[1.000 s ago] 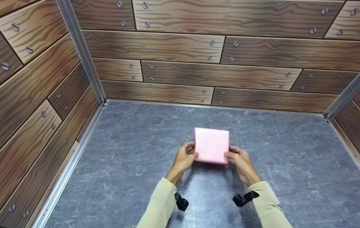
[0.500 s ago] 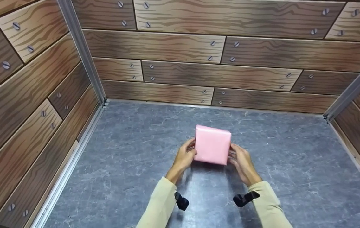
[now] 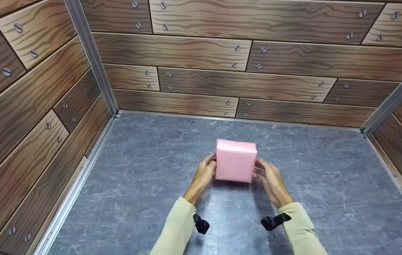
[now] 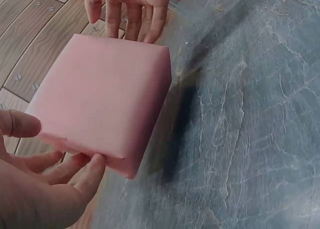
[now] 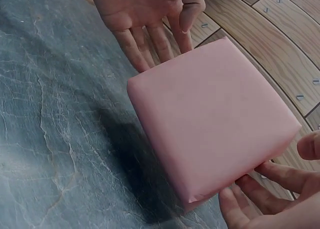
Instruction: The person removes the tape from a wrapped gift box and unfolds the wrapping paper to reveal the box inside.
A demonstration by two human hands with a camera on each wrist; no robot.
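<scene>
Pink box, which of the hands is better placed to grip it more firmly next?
Probably the left hand: its fingertips touch the pink box, and its thumb lies close to the edge. The right hand also has fingertips on the box, but its thumb stands visibly clear.

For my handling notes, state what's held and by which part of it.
A pink wrapped box, held by two opposite sides, between the left hand and the right hand.

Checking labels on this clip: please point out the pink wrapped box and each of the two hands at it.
Pink wrapped box (image 3: pixel 236 165): head view, on the broad face below the brighter top edge.
Left hand (image 3: pixel 201 177): head view, on the back of the hand.
Right hand (image 3: pixel 272 179): head view, likewise.
</scene>
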